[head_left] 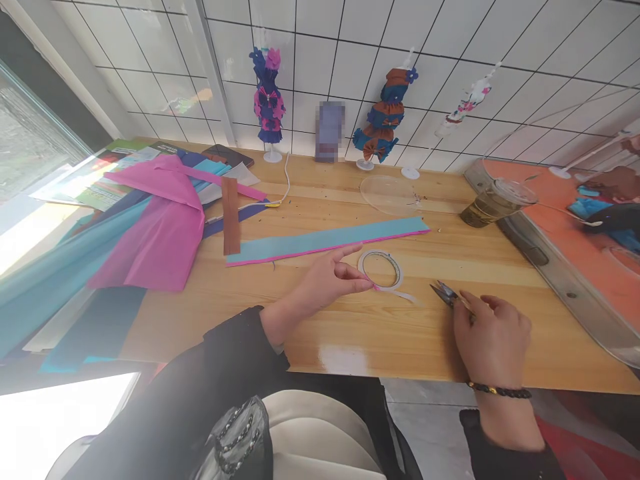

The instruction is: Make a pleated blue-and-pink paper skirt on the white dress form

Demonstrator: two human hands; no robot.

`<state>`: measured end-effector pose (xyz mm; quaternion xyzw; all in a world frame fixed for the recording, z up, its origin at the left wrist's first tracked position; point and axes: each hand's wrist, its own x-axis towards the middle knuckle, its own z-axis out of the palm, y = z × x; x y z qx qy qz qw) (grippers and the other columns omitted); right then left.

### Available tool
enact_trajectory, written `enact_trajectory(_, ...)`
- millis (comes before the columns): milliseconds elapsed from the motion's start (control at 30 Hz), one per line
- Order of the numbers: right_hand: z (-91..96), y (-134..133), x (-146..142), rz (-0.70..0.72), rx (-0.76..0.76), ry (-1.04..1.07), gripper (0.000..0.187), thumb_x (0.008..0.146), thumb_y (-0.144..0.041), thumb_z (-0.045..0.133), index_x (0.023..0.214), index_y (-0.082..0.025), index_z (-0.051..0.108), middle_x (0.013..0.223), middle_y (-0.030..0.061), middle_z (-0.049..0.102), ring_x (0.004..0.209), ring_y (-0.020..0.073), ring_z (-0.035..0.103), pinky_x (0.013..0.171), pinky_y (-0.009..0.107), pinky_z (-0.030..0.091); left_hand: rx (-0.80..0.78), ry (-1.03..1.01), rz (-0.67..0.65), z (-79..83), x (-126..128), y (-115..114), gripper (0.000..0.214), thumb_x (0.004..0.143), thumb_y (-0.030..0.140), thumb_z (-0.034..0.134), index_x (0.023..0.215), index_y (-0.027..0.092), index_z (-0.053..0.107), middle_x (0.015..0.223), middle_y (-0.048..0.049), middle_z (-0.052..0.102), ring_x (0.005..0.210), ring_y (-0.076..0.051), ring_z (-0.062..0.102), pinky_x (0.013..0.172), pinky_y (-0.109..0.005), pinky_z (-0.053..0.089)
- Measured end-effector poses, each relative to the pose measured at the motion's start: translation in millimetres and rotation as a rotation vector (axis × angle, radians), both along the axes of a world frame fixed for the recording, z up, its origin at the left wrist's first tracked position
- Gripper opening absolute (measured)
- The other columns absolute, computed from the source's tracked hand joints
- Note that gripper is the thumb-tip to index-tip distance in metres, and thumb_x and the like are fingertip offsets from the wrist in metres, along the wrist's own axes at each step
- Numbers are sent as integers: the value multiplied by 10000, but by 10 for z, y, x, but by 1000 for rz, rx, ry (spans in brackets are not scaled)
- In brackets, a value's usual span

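Note:
My left hand (333, 277) is closed in a pinch on a narrow strip of tape (400, 294), pinkish at the fingertips and whitish at its free end. Just beyond those fingertips a roll of tape (397, 270) lies flat on the table. My right hand (493, 333) is wrapped round a pair of small scissors (444, 292), its blades pointing left and a little apart. Behind my left hand stretches a long light-blue strip (325, 237) with a pink edge. A short brown strip (231, 217) lies across its left end.
Pink fabric (170, 220) and blue sheets (75, 273) are heaped at the left of the wooden table (310, 340). A cup of dark drink (493, 203) stands right, beside an orange surface (560, 227). Decorated stands (270, 100) and a clear disc (387, 193) are at the back.

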<state>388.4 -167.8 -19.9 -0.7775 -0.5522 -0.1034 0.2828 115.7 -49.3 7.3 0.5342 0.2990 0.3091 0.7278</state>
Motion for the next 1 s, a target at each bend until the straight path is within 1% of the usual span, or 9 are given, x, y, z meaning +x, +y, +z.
enact_trajectory(33, 36, 24, -109, -22, 23, -65, 368, 835, -366, 485, 986, -94, 683, 1079, 235, 563, 1061, 396, 487, 865, 596, 330, 4, 11, -9, -5, 0, 0, 843, 635, 315, 770, 1365, 196, 366, 802, -50, 712, 796, -154, 632, 803, -301, 432)
enact_trajectory(67, 87, 50, -241, 18, 32, -84, 351, 838, -352, 495, 1009, -104, 674, 1103, 220, 562, 1075, 365, 493, 891, 565, 349, 10, 19, -15, -11, 0, 0, 846, 637, 314, 769, 1368, 194, 362, 806, -54, 715, 801, -157, 633, 805, -303, 432)
enact_trajectory(133, 218, 104, -538, 181, 82, 41, 308, 850, -328, 502, 1054, -152, 651, 1100, 162, 582, 1075, 290, 515, 914, 478, 395, 19, 26, -16, -21, -1, 0, 849, 642, 308, 767, 1373, 197, 350, 808, -54, 715, 799, -156, 635, 804, -301, 434)
enact_trajectory(233, 396, 180, -931, 470, -86, 326, 272, 870, -321, 497, 1092, -230, 624, 1102, 91, 603, 1026, 218, 556, 833, 367, 471, 13, -7, -24, -35, -1, 1, 847, 654, 294, 762, 1378, 192, 334, 795, -50, 710, 785, -148, 635, 802, -295, 438)
enact_trajectory(333, 464, 259, -1135, 588, -179, 486, 267, 867, -329, 514, 1091, -241, 627, 1030, 63, 635, 932, 183, 585, 794, 319, 482, -11, -52, -29, -48, -2, 7, 861, 649, 278, 767, 1383, 195, 324, 795, -43, 703, 788, -147, 637, 824, -304, 439)
enact_trajectory(567, 441, 379, -1187, 541, -88, 751, 170, 804, -349, 603, 880, -239, 708, 905, 54, 674, 843, 181, 598, 736, 319, 484, -124, -53, -85, -8, -35, 15, 917, 614, 271, 790, 1394, 237, 308, 767, 10, 682, 771, -119, 618, 840, -298, 424)
enact_trajectory(733, 464, 373, -1203, 516, -42, 929, 119, 736, -334, 671, 717, -217, 680, 724, 17, 618, 717, 150, 563, 669, 287, 468, -177, -56, -151, 65, -48, 2, 976, 601, 250, 799, 1414, 220, 261, 754, 5, 689, 755, -121, 625, 860, -312, 408)
enact_trajectory(867, 428, 363, -1205, 411, -56, 1100, 198, 717, -388, 676, 705, -192, 643, 709, 20, 616, 693, 148, 557, 678, 298, 473, -171, -106, -120, 72, -33, -13, 960, 615, 242, 788, 1415, 204, 260, 757, -17, 701, 767, -143, 640, 849, -327, 419)
enact_trajectory(1000, 361, 366, -1198, 304, -7, 1217, 229, 685, -409, 702, 705, -186, 652, 637, 2, 587, 611, 130, 520, 617, 285, 452, -149, -141, -50, 53, -16, -4, 909, 641, 238, 770, 1405, 189, 279, 762, -29, 702, 770, -148, 645, 833, -318, 430)
